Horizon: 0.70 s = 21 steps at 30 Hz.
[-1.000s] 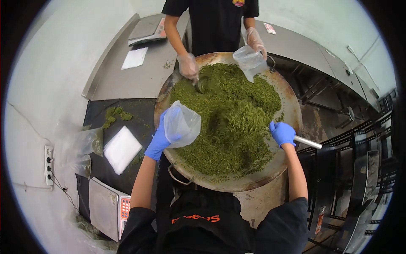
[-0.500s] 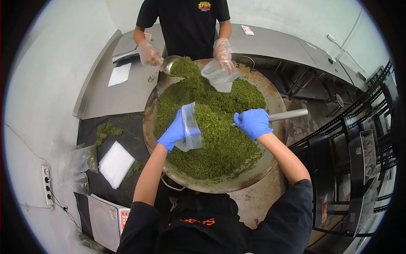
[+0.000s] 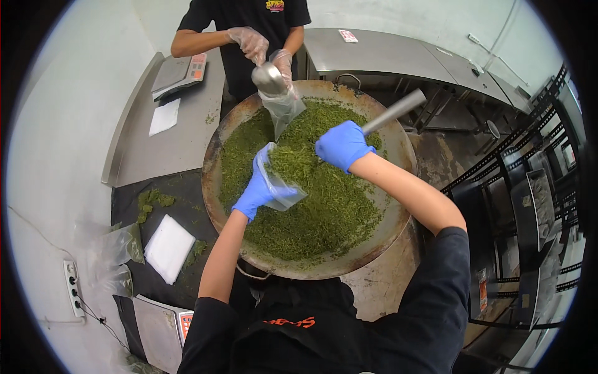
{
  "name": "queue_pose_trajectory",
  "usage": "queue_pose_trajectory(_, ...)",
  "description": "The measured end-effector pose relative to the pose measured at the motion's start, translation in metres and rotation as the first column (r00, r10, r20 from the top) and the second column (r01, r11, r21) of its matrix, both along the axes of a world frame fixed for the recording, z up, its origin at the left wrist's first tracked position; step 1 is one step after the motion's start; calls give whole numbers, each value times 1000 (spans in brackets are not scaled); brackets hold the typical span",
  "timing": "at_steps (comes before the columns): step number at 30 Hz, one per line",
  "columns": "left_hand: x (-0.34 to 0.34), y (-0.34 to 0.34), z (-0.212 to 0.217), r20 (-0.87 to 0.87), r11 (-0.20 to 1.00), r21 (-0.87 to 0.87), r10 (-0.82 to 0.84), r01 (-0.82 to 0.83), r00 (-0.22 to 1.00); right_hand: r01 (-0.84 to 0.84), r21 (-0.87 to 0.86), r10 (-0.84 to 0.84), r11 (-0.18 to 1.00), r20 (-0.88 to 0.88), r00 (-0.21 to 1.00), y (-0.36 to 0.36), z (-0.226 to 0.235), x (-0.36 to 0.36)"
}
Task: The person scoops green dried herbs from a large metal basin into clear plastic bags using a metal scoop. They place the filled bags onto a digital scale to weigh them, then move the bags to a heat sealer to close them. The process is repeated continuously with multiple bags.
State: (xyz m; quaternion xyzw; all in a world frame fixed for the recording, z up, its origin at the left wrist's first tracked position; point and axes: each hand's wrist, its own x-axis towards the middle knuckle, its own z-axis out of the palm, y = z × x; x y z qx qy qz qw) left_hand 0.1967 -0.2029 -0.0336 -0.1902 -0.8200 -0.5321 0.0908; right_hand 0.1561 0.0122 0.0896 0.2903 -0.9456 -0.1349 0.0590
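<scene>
A large round pan [image 3: 398, 206] with a browned rim holds a heap of green, shredded, seaweed-like flakes [image 3: 317, 224]. Over its left part, my blue-gloved left hand [image 3: 256, 192] holds a clear plastic bag [image 3: 285, 194], mouth toward the right hand. My blue-gloved right hand [image 3: 344, 146] is closed round a metal scoop, whose thick handle [image 3: 398, 111] slants up to the right. The scoop's bowl seems covered by flakes near the bag's mouth. Across the pan, a person's plastic-gloved hand [image 3: 250, 45] tips another metal scoop [image 3: 269, 79] into a clear bag [image 3: 284, 112].
White sheets [image 3: 169, 248] lie on the dark-covered surface at left, beside filled bags [image 3: 128, 243] and a scale [image 3: 159, 330]. Another scale [image 3: 179, 75] stands on the steel table [image 3: 146, 146] at far left. Black shelving [image 3: 498, 230] rises at right.
My right hand has moved left and up toward the bag, its scoop handle tilting more steeply. The other person's scoop has gone from above the heap to their bag's mouth.
</scene>
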Motion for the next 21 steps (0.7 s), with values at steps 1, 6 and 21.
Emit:
queue_pose_trajectory(1,-4,2,-5,-22,999,-32,27,-28,999,-73,63,80,995,-124,989,-2,-5,0)
queue_pose_trajectory(6,-18,15,-18,24,993,82,-82,80,996,-133,289,248,948,-410,878,-16,27,13)
queue_pose_trajectory(21,11,-41,19,31,962,271,35,-42,999,308,292,-367,906,173,914,111,-204,34)
